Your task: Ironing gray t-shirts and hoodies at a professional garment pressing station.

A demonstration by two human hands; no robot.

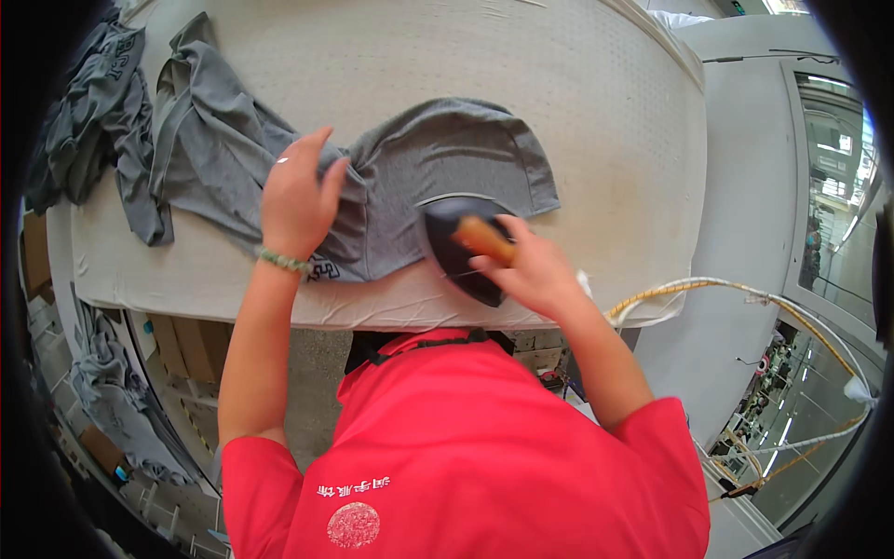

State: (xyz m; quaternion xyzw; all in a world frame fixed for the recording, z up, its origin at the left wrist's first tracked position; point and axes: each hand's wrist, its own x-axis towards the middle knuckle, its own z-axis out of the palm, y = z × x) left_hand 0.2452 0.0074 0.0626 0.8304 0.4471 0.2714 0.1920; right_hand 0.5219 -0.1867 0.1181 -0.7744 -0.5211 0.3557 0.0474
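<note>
A grey knit garment (410,154) with dark lettering near its front edge lies across the padded ironing table (615,168). Its right part is spread fairly flat, while the left part is rumpled. My left hand (303,197), a green beaded bracelet at its wrist, is over the middle of the garment with fingers apart and nothing held. My right hand (533,268) grips the wooden handle of a dark iron (442,224). The iron is at the garment's near right edge, partly over the bare cover. Its underside is hidden.
A darker grey garment (102,112) is bunched at the table's far left. Grey clothing (116,401) hangs below on the left, near cardboard boxes (186,345). White and yellow hoses (736,284) loop at the right, beside a pale wall with a window (833,177).
</note>
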